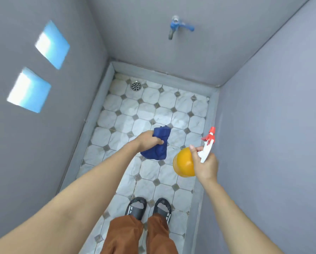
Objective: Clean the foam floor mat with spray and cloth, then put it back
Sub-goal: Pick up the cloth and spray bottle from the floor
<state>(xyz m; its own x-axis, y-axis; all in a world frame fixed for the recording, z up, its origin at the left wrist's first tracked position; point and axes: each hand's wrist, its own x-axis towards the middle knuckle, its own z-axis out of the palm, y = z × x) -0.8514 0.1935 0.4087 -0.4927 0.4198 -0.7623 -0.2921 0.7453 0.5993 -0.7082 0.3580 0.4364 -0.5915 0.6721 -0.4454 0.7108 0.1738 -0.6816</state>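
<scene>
Your left hand (150, 140) grips the blue cloth (158, 145); just right of the cloth, your right hand (205, 162) holds the orange spray bottle (183, 164).

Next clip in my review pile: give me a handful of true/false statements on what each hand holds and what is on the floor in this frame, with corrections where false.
1. The left hand holds a dark blue cloth bunched in its grip. True.
2. The right hand holds a green spray bottle. False: the spray bottle is orange, with a white and red trigger head.
3. A foam floor mat lies on the tiles. False: no mat is in view, only the bare tiled floor.
4. A round metal drain sits in the far left corner of the floor. True.
5. The blue tap on the far wall is running. False: no water shows below it.
</scene>
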